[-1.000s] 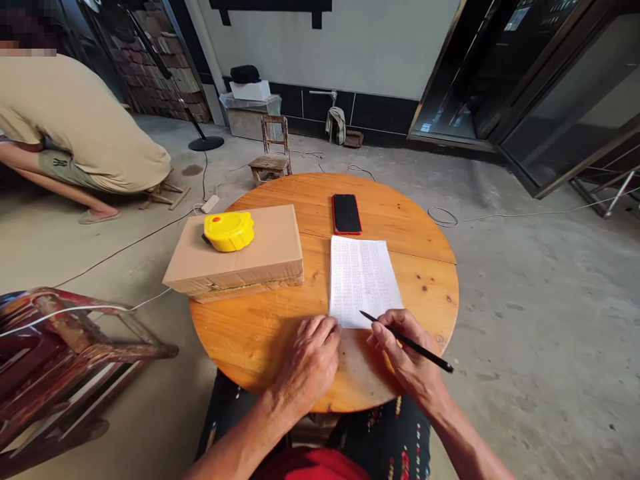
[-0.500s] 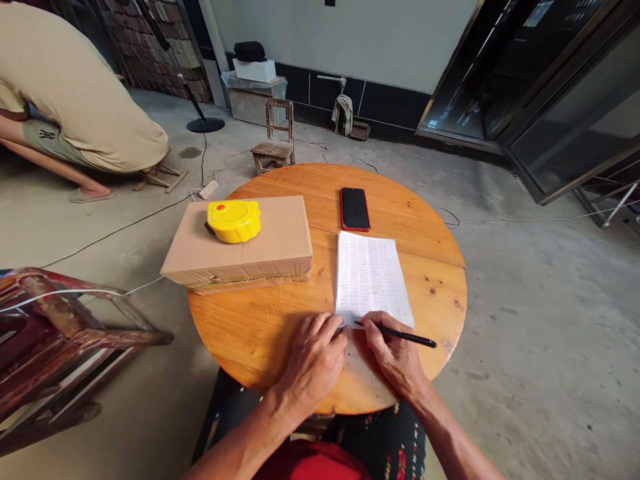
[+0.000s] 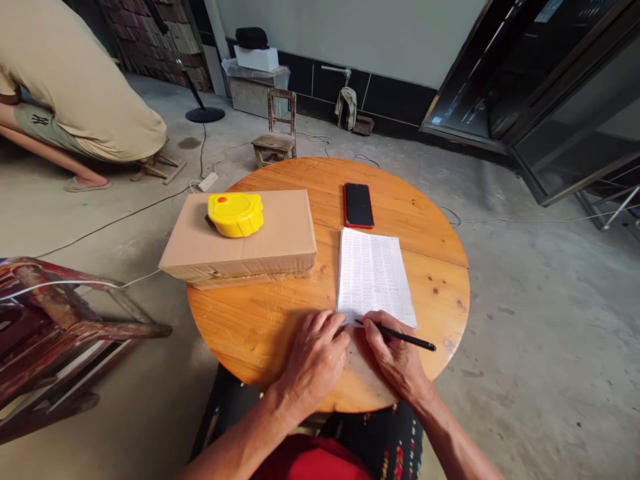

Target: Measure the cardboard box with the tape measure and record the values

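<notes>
My right hand (image 3: 394,350) grips a black pen (image 3: 407,339), its tip at the bottom edge of a stack of white paper (image 3: 376,277). Rows of small writing cover the top sheet. At the lower left corner of the paper rests my left hand (image 3: 319,350), palm down, fingers laid over the edge and holding nothing. Beyond the paper lies a black phone with a red rim (image 3: 359,205). A yellow tape measure with a red button (image 3: 236,215) sits on a closed cardboard box (image 3: 285,227) to the left.
Everything stands on a round wooden table (image 3: 240,327). Left of it is a worn red wooden chair (image 3: 75,330); behind it, a small wooden chair (image 3: 275,140). A person (image 3: 80,93) sits low at the far left. Cables cross the concrete floor (image 3: 530,300).
The view has shifted slightly. My hands and the pen keep nearly the same place at the lower edge of the paper; the things on the table have not moved.
</notes>
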The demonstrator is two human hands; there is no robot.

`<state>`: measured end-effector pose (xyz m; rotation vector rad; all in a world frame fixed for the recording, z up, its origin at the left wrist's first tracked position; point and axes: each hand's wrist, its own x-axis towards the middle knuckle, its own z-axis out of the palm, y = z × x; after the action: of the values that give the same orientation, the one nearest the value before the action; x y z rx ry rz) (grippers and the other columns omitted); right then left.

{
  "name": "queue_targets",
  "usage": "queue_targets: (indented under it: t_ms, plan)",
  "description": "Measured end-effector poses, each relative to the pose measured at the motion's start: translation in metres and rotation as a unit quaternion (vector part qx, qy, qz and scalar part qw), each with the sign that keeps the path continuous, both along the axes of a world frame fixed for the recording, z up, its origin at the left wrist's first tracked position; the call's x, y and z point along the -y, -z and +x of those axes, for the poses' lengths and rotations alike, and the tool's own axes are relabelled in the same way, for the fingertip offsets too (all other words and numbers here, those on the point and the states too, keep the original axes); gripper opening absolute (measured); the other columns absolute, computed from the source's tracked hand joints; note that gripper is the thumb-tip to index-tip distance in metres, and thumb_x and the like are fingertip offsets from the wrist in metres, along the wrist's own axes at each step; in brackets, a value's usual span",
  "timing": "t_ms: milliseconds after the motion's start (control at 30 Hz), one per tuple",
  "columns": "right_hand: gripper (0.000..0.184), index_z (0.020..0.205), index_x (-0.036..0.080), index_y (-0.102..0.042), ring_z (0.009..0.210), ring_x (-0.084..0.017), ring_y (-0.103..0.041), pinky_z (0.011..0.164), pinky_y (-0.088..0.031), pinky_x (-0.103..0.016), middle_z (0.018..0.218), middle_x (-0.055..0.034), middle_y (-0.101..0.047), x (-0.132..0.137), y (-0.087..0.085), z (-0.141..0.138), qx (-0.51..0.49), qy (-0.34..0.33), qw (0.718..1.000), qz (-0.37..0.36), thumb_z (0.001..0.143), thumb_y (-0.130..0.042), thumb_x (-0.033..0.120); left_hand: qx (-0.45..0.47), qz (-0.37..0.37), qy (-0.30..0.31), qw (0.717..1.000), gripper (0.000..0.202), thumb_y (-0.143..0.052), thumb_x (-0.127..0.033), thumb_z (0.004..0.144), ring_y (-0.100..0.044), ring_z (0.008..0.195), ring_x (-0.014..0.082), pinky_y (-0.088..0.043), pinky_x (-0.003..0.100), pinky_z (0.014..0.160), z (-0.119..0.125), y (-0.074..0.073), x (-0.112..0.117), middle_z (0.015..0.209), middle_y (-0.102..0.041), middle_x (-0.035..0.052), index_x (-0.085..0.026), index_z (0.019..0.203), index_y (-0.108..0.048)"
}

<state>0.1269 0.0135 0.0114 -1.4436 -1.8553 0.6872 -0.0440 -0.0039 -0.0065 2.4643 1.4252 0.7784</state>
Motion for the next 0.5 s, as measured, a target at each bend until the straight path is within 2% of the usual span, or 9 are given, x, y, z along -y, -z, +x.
queue_targets:
  t_ms: [167, 333, 500]
  plan:
    - [0.019, 0.082, 0.019, -0.063, 0.062, -0.015, -0.059, 0.062, -0.046, -0.026, 0.070, -0.0016, -0.066, -0.0003, 0.0009, -0.0010, 0.010, -0.011, 1.000, 0.018, 0.094, -0.049, 0.025, -0.005, 0.000, -0.005, 1.000, 0.028, -0.050, -0.005, 0.085, -0.055, 0.103, 0.0260, -0.050, 0.044, 0.086, 0.0007, -0.0013, -0.0003, 0.109, -0.064, 0.0095, -0.018, 0.107, -0.064]
    - [0.022, 0.079, 0.018, -0.063, 0.061, -0.014, -0.057, 0.060, -0.045, -0.025, 0.068, -0.0011, -0.064, 0.0013, 0.0003, 0.0007, 0.006, -0.018, 1.000, 0.001, 0.094, -0.049, 0.025, -0.004, -0.007, -0.001, 1.000, 0.028, -0.051, -0.005, 0.085, -0.055, 0.102, 0.0256, -0.050, 0.044, 0.087, 0.0000, -0.0014, -0.0005, 0.109, -0.065, 0.0088, -0.017, 0.107, -0.064]
    - [0.023, 0.080, 0.018, -0.063, 0.056, -0.013, -0.051, 0.054, -0.042, -0.024, 0.062, 0.0009, -0.059, 0.0041, 0.0060, 0.0058, -0.048, 0.032, 0.998, -0.022, 0.094, -0.050, 0.031, -0.008, 0.001, 0.000, 1.000, 0.028, -0.051, -0.004, 0.084, -0.055, 0.102, 0.0259, -0.050, 0.044, 0.086, 0.0003, -0.0017, -0.0005, 0.109, -0.064, 0.0095, -0.017, 0.106, -0.064]
